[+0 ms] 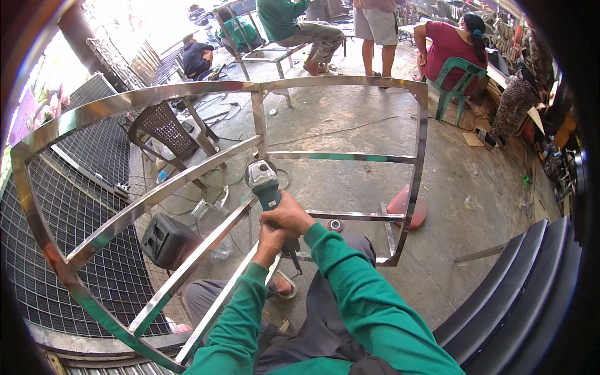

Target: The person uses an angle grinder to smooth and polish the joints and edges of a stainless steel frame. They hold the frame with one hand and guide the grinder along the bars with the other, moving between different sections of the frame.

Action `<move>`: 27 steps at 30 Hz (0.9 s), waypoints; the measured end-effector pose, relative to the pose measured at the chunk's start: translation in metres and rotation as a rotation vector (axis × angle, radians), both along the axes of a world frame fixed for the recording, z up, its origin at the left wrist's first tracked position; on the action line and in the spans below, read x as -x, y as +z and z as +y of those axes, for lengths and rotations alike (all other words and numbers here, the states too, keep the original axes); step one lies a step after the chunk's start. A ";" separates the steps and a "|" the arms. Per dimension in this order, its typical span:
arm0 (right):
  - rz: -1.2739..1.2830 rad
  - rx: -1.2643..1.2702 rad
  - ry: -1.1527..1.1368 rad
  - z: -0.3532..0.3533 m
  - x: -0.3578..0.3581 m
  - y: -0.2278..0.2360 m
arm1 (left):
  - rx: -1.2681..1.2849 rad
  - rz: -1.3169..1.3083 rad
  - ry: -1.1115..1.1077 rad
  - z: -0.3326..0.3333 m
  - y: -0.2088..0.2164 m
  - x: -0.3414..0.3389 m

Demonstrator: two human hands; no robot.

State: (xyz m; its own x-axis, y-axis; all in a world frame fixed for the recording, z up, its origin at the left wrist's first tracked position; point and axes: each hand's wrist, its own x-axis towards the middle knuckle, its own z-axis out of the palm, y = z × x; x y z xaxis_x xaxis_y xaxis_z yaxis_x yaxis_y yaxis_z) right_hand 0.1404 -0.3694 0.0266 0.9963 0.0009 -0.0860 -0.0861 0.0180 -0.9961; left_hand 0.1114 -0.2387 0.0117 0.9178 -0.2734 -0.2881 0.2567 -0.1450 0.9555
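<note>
An angle grinder (269,195) with a dark green body and silver head points away from me, close to the middle bars of a shiny metal tube frame (337,156). My right hand (289,214) is wrapped round the grinder's body behind its head. Lower down, my left hand (273,242) grips the rear of the same tool, close against the right one. The grinder's head is near the joint of an upright and a slanting bar; whether its disc touches metal I cannot tell. Green sleeves cover both my forearms.
A black speaker-like box (165,240) and a brown perforated chair (164,131) are at left, with cables across the concrete floor. A red rounded object (409,206) lies beyond the frame's right side. Black slats (519,300) fill the lower right. Several people are farther back, one on a green chair (459,84).
</note>
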 end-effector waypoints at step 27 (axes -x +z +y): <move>0.007 -0.107 -0.017 0.009 -0.017 0.005 | -0.106 -0.035 0.081 0.006 0.017 -0.014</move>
